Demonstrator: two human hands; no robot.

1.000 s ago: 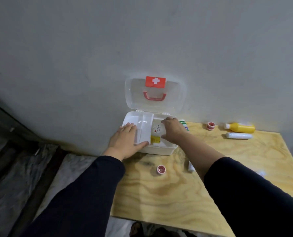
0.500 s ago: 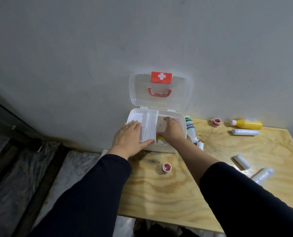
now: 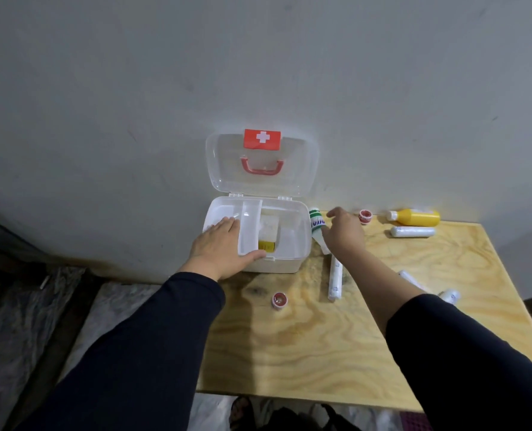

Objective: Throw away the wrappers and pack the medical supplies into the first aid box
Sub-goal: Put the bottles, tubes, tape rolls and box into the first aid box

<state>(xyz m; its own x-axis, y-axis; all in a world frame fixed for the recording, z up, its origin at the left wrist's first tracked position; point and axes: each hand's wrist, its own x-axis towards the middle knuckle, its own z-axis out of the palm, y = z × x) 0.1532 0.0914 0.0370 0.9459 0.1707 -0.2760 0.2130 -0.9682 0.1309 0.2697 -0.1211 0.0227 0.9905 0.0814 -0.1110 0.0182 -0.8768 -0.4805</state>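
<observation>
my left grip [image 3: 219, 247] lies flat and open on the first aid box [image 3: 292, 241]; my right grip [image 3: 345, 232], open and empty, hovers just right of the green-banded bottle [image 3: 316, 221].

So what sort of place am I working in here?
Probably a makeshift indoor workspace, not a clinic: a bare plywood table against a plain grey wall, with plastic sheeting on the floor.

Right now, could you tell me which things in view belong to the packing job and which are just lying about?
Job:
first aid box
green-banded bottle
yellow bottle
gauze rolls
tape rolls

Lying about:
wooden table
plastic sheet on the floor
</observation>
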